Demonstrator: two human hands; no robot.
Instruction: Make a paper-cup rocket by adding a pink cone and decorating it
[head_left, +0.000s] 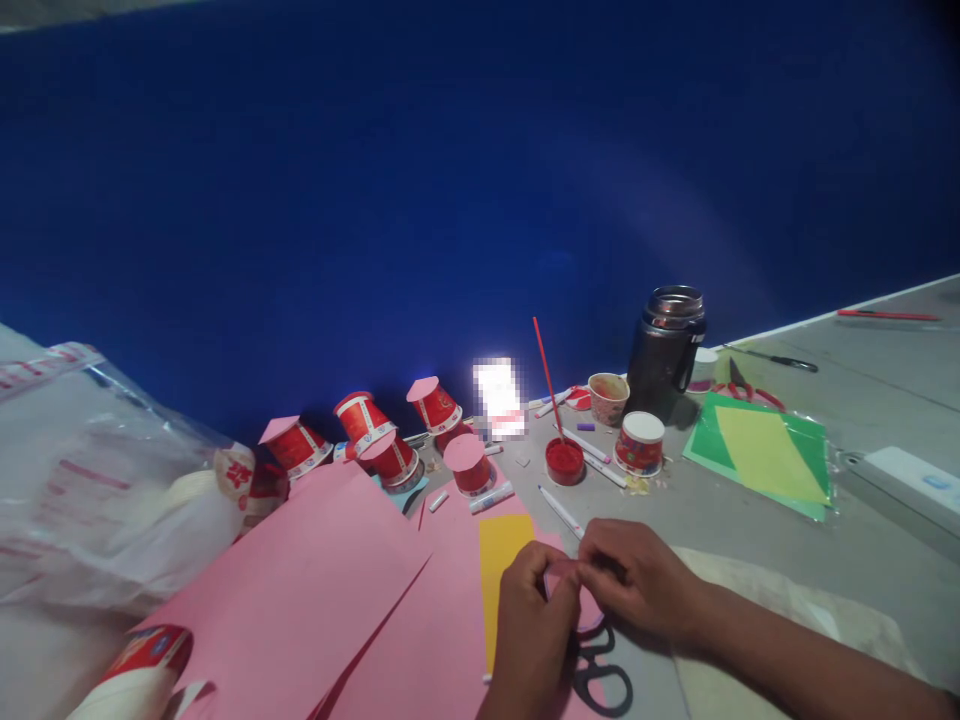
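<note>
Close in front of me, my left hand [534, 610] and my right hand [637, 575] both pinch a small round pink paper piece [589, 612] with a darker outline. The fingertips of the two hands meet at its upper edge. Black-handled scissors [604, 680] lie just below, their blades hidden under the paper and my left hand. A strip of yellow paper [501, 560] rests on the pink sheet left of my hands. Just beyond my fingers lies a white marker [561, 512].
Several upside-down red paper cups [466, 470] stand at the back left, some topped with pink discs. A red paint pot [564, 462] with a brush, a dark flask [665, 350] and green paper [757, 450] are farther right. Large pink sheets [300, 590] and a plastic bag [97, 480] occupy the left.
</note>
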